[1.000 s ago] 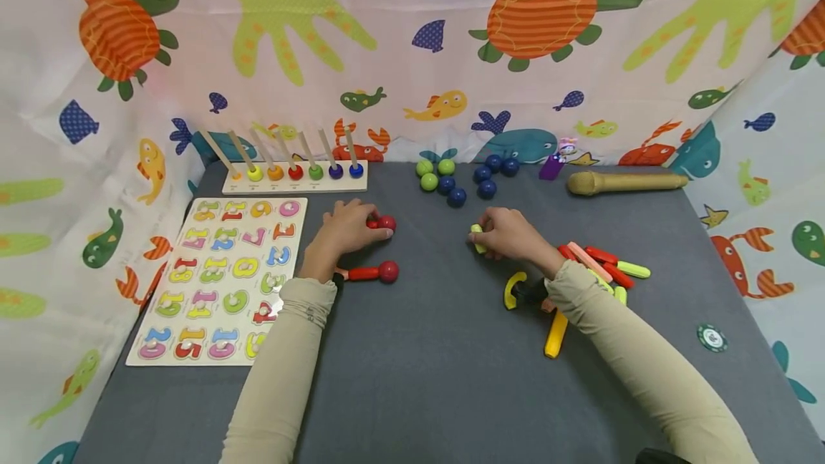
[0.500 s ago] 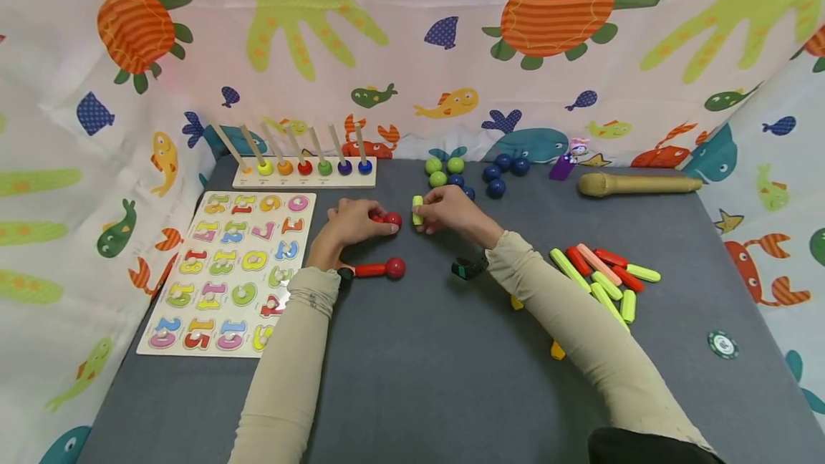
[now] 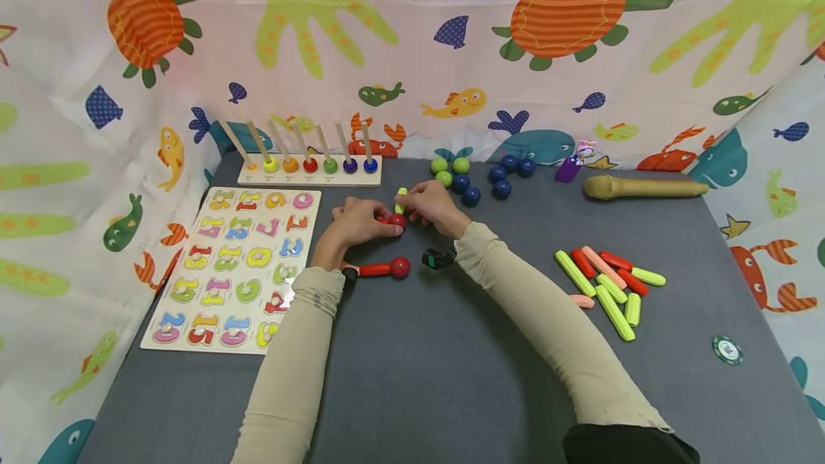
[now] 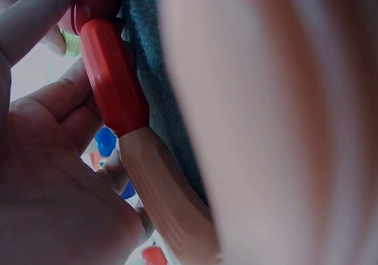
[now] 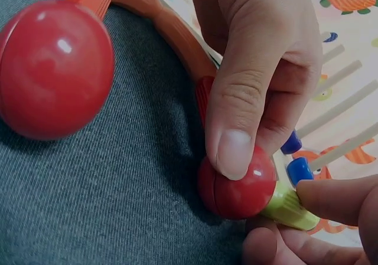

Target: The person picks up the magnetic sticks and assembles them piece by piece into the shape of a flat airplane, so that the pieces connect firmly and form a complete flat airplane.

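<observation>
My left hand [image 3: 379, 225] grips a red ball [image 3: 397, 220] joined to a short red stick on the grey table [image 3: 451, 378]. In the right wrist view its thumb [image 5: 236, 129] presses on the red ball [image 5: 236, 185]. My right hand [image 3: 412, 205] pinches a short yellow-green stick [image 3: 401, 200] and holds its end against that ball; the stick [image 5: 289, 210] touches the ball's side. In the left wrist view the red stick [image 4: 112, 76] meets a curved peach piece [image 4: 165, 200] inside my palm. A second red ball on a red stick [image 3: 389, 268] lies just in front of my left hand.
A number puzzle board [image 3: 238, 263] lies at the left, with a peg rack of coloured beads [image 3: 309, 167] behind it. Green balls [image 3: 451, 167] and blue balls [image 3: 499, 181] sit at the back. A wooden club [image 3: 644, 187], a pile of coloured sticks [image 3: 609, 285] and a green chip [image 3: 727, 349] are on the right.
My right hand has carried the yellow-green stick left, from near the stick pile to the red ball in my left hand. The left hand has stayed in place.
</observation>
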A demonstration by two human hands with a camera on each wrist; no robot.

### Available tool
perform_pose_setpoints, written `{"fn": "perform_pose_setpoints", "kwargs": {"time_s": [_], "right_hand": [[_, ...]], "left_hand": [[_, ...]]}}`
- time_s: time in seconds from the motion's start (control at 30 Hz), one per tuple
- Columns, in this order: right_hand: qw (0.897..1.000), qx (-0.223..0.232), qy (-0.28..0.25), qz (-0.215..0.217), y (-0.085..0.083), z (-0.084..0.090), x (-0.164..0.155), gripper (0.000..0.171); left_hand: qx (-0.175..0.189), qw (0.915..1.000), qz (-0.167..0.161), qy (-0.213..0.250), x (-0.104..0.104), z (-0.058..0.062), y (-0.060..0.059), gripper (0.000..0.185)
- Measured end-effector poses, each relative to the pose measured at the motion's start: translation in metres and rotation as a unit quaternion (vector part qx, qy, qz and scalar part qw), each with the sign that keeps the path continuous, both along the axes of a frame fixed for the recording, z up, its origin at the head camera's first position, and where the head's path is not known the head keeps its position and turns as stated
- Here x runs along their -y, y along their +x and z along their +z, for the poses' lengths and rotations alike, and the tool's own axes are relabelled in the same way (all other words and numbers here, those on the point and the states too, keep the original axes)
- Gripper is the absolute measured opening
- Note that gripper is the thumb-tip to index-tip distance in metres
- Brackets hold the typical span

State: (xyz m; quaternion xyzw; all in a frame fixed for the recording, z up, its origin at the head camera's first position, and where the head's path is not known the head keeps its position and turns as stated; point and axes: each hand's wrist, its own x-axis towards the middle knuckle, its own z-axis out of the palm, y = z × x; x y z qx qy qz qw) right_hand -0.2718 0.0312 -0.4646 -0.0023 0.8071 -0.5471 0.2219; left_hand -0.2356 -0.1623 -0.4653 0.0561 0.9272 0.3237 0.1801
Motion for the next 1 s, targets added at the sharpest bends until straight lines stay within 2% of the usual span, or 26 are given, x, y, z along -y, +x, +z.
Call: {"fn": "perform_pose_setpoints", "kwargs": {"time_s": [0.13,0.37,0.57,0.73,0.87,1.0], "right_hand": [[1.0,-0.004,0.013,-0.001,0.0,-0.001,0.002,0.028],[0.999,-0.037,0.037,0.0,-0.001,-0.008,0.002,0.028],[0.999,-0.039,0.005,0.002,0.001,-0.009,-0.002,0.032],[0.999,-0.044,-0.026,0.01,0.001,-0.008,-0.011,0.028],[0.994,-0.109,-0.021,-0.006,-0.001,-0.005,-0.021,0.026],[0.979,-0.204,0.004,-0.03,-0.002,0.006,-0.037,0.025]], "left_hand": [[0.0,1.0,-0.002,0.001,-0.001,0.0,0.0,0.038],[-0.003,1.0,-0.001,0.003,-0.002,0.001,0.001,0.039],[0.003,1.0,0.005,0.006,-0.001,0.002,0.004,0.038],[0.015,0.9999,0.0,0.004,-0.002,0.004,0.004,0.04],[0.022,0.9996,-0.015,-0.004,-0.003,0.006,0.002,0.044],[0.014,0.9997,-0.017,-0.006,-0.003,0.009,0.001,0.047]]}}
